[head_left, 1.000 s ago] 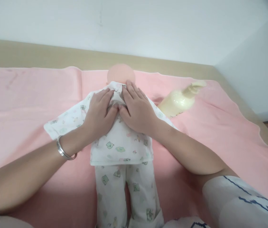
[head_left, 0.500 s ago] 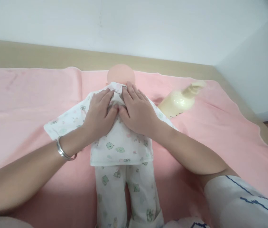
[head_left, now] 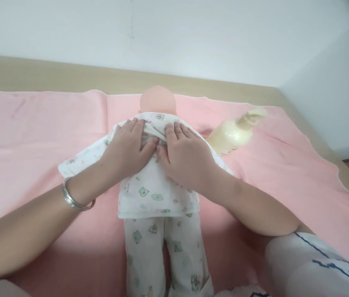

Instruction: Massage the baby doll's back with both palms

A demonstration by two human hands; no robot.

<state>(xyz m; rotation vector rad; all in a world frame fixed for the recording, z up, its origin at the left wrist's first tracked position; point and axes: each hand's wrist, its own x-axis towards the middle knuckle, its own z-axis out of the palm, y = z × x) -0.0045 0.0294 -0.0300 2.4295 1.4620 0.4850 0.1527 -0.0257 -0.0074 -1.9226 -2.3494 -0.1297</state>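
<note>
A baby doll lies on the pink cloth with its bald head (head_left: 158, 100) at the far end; no facial features show. It wears a white shirt (head_left: 158, 204) printed with small green animals, and matching trousers (head_left: 146, 251). My left hand (head_left: 127, 146) rests flat on the left side of the upper shirt, fingers pointing away from me. Beside it, my right hand (head_left: 189, 156) lies on the right side, fingers extended. The two thumbs nearly meet at the middle, where the fabric is wrinkled. Both palms are hidden.
A pale yellow pump bottle (head_left: 233, 134) lies on its side on the pink cloth (head_left: 38, 123), right of the doll. Past the cloth runs the light wooden table edge (head_left: 69, 70), against a white wall (head_left: 174, 37).
My right hand has slid slightly right and nearer to me. The fingers have drawn back from the collar, and the shirt folds there have shifted. The left hand has moved little.
</note>
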